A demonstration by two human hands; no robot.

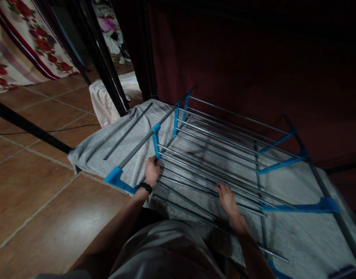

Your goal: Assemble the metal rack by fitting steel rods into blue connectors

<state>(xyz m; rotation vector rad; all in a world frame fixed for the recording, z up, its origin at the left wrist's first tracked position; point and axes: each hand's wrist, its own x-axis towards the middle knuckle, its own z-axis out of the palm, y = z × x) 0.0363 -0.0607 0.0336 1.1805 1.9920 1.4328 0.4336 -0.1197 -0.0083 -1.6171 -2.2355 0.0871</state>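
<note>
A partly joined rack of thin metal rods (212,133) and blue plastic brackets (156,140) lies on a grey blanket (89,149). At the lower end of one left bracket, my left hand (152,169), with a dark band on its wrist, pinches a metal rod's end; its fingertips are partly hidden. My right hand (227,198) has its fingers curled over the same rod or one beside it, farther right. Grey side poles (138,148) run through the brackets at both sides. On the right, some rod ends lie over a blue bracket (300,207).
A loose grey pole (128,131) lies on the blanket at left. More loose rods (192,213) lie close to my lap. Black metal posts (104,66) rise at left, over a tiled floor (35,186). A dark red cloth (238,58) hangs behind the rack.
</note>
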